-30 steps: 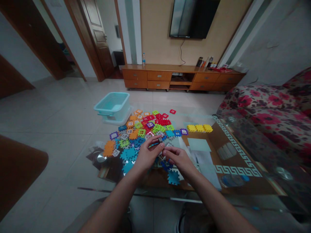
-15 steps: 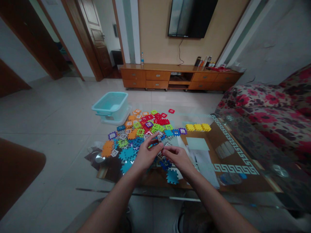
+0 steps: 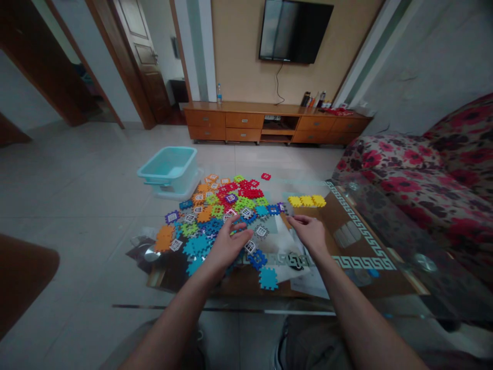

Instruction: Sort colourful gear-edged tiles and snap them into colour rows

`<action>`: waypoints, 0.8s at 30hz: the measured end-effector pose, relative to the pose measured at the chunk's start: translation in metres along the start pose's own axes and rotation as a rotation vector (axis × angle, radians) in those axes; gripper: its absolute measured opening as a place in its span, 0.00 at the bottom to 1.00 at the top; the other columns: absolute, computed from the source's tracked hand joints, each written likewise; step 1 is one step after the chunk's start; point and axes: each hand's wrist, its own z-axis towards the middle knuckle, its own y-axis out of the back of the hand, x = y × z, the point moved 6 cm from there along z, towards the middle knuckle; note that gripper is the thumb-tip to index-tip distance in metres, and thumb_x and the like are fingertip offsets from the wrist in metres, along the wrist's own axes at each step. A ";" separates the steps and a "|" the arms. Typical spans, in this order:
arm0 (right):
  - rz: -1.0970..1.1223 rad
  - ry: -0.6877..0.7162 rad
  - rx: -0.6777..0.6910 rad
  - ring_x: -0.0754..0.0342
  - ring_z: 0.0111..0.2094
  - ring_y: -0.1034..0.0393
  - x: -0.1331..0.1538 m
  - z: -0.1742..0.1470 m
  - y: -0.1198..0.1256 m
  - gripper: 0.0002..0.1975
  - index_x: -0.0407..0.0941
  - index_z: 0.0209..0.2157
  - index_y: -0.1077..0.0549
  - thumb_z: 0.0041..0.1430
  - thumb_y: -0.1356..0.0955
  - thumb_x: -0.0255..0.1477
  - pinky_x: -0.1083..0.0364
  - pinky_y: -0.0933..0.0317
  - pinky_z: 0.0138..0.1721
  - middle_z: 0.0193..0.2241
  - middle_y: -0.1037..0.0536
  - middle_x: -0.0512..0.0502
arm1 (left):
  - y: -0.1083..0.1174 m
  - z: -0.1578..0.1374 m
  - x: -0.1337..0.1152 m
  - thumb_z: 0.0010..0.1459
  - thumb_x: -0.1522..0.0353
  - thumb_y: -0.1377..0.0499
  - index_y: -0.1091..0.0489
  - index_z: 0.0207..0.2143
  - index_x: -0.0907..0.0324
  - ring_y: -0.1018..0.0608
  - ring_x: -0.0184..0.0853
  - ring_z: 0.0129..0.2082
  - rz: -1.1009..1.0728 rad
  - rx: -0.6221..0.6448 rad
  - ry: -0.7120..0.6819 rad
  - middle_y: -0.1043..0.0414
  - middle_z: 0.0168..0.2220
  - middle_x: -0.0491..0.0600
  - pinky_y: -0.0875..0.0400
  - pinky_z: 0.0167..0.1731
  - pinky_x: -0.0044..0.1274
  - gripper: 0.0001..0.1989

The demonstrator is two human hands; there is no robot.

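We note the left hand [image 3: 230, 242] released, thumb and fingers parted, over the near part of the multicoloured plastic pieces [image 3: 246, 203], which lie spread across the left and middle of the glass table [image 3: 329, 218]. We record the right hand [image 3: 310, 232] with fingertips pinched, just nearer than the yellow pieces [image 3: 307, 201]; we cannot tell whether it grasps anything.

Television [image 3: 295, 32] above cabinet [image 3: 244, 121] — floral sofa [image 3: 408, 169]
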 end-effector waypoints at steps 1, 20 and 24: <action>-0.083 -0.006 -0.050 0.42 0.38 0.22 -0.006 0.006 0.007 0.23 0.39 0.40 0.18 0.50 0.28 0.42 0.51 0.33 0.40 0.33 0.17 0.37 | -0.001 -0.001 -0.001 0.49 0.61 0.28 0.34 0.55 0.56 0.21 0.42 0.46 0.001 0.001 0.003 0.28 0.54 0.61 0.28 0.49 0.34 0.33; -0.543 -0.129 -0.155 0.36 0.45 0.23 -0.039 0.033 0.000 0.24 0.44 0.47 0.19 0.54 0.32 0.44 0.46 0.31 0.42 0.41 0.19 0.30 | -0.006 -0.008 -0.019 0.51 0.62 0.30 0.33 0.53 0.58 0.21 0.41 0.47 0.027 0.050 0.013 0.27 0.53 0.60 0.30 0.51 0.34 0.29; -0.522 -0.114 -0.167 0.35 0.45 0.23 -0.037 0.034 -0.002 0.25 0.43 0.47 0.19 0.55 0.32 0.44 0.46 0.31 0.43 0.41 0.19 0.28 | -0.006 -0.010 -0.021 0.52 0.62 0.31 0.33 0.53 0.57 0.22 0.42 0.48 0.041 0.059 0.006 0.27 0.53 0.60 0.30 0.51 0.34 0.27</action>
